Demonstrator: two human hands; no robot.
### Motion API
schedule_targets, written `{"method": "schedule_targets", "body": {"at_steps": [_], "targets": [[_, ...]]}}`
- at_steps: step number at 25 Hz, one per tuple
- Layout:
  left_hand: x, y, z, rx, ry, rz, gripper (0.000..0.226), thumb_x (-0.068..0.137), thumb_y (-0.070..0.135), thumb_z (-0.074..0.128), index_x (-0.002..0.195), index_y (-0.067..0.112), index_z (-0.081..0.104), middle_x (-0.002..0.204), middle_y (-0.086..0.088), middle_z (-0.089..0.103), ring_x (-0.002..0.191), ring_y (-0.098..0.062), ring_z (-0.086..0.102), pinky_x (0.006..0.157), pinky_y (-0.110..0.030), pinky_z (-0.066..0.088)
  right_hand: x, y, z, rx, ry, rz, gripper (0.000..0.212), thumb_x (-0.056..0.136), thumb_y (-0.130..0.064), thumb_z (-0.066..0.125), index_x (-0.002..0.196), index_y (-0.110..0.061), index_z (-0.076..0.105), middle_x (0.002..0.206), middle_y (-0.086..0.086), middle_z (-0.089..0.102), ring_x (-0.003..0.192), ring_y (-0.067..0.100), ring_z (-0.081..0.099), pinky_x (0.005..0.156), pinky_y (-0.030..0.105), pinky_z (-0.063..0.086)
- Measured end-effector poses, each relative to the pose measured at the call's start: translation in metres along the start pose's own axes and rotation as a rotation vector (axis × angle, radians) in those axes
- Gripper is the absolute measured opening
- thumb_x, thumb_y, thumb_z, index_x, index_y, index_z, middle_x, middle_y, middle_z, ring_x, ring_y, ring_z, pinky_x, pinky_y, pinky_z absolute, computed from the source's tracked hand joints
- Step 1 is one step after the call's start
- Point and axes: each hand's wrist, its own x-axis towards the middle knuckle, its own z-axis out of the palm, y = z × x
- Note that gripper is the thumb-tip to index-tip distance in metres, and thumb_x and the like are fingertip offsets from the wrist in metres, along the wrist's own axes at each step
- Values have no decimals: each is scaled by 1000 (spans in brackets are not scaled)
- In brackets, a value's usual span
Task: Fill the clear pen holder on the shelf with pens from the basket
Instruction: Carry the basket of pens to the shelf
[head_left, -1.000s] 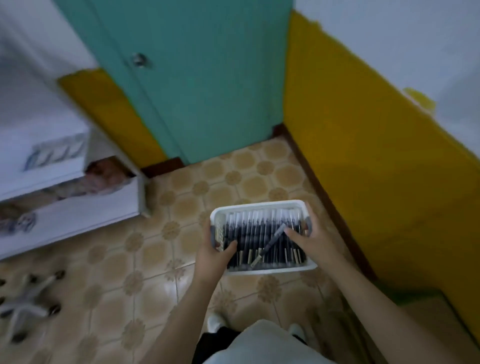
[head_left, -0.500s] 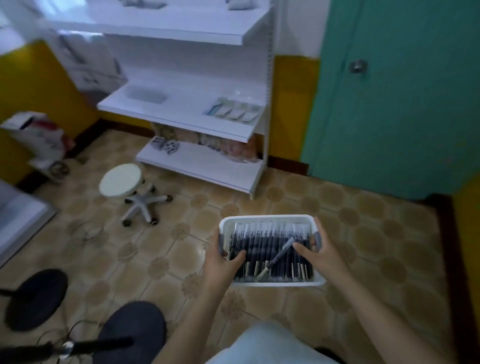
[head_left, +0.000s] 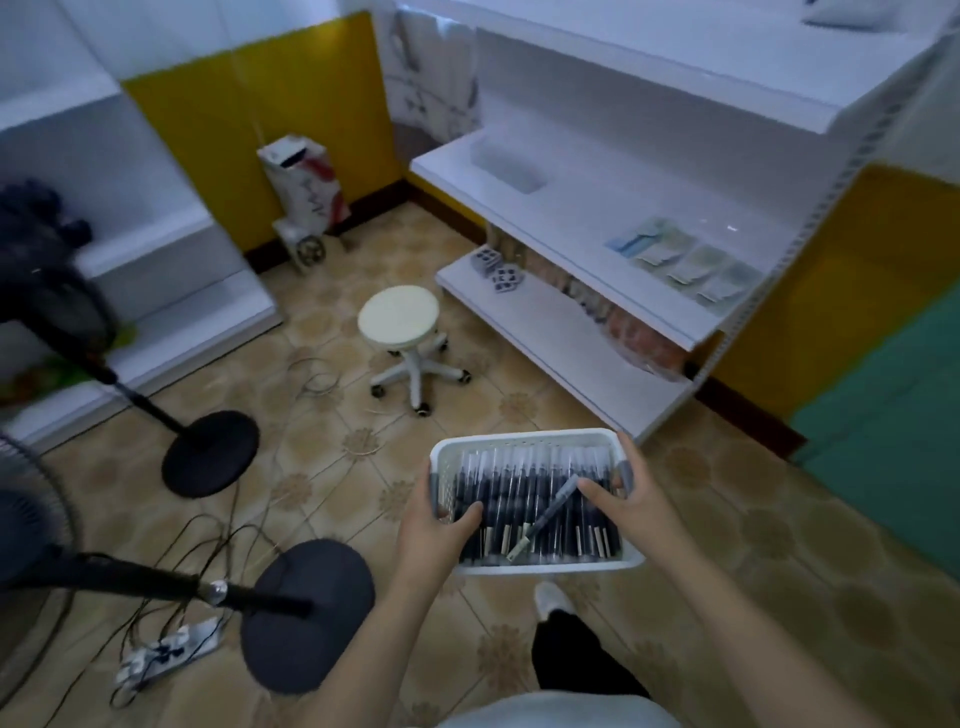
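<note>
I carry a white plastic basket (head_left: 524, 441) in front of me, packed with several dark pens (head_left: 524, 506) lying side by side; one pen lies slantwise on top. My left hand (head_left: 434, 530) grips the basket's left rim, thumb inside. My right hand (head_left: 631, 506) grips the right rim, thumb over the pens. A clear rectangular pen holder (head_left: 511, 169) stands on the middle board of the white shelf (head_left: 587, 218) ahead to the right; it looks empty.
A white wheeled stool (head_left: 402, 338) stands on the tiled floor before the shelf. Two black fan stands (head_left: 208, 452) and cables with a power strip (head_left: 166, 649) lie at the left. Paper packets (head_left: 685, 262) lie on the shelf's right end. A teal door (head_left: 883, 415) is at the right.
The view has swung left from the teal door to the shelf, stool and fan stands. Both hands keep the same grip on the basket.
</note>
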Motion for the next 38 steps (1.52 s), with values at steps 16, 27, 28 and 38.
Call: {"method": "schedule_targets", "body": {"at_steps": [16, 27, 28, 38], "targets": [[200, 29, -130, -75, 435, -245, 86, 91, 36, 70, 157, 40, 14, 133, 21, 48, 94, -2, 57, 66, -16, 44, 272, -167, 157, -176, -442, -149, 90, 82, -56, 70, 154, -49, 16, 148, -4, 39, 136, 18, 42, 106, 41, 42], [375, 33, -335, -131, 405, -169, 87, 90, 32, 72, 157, 40, 15, 158, 10, 32, 101, 16, 41, 68, -6, 37, 401, -309, 346, -263, -390, -218, 93, 85, -55, 69, 156, -44, 11, 160, -1, 31, 142, 21, 38, 109, 42, 42], [390, 35, -348, -132, 409, -169, 87, 90, 32, 72, 156, 41, 16, 160, 10, 28, 104, 15, 42, 72, -9, 40, 413, -319, 358, -268, -383, -220, 93, 84, -56, 69, 156, -43, 11, 158, 1, 34, 141, 22, 40, 108, 41, 43], [595, 63, -449, -117, 407, -188, 89, 90, 34, 71, 157, 40, 13, 133, 29, 35, 99, 3, 48, 55, -1, 42, 594, -415, 465, -295, -377, -213, 91, 86, -55, 67, 157, -41, 12, 148, 7, 46, 132, 25, 47, 96, 36, 46]]}}
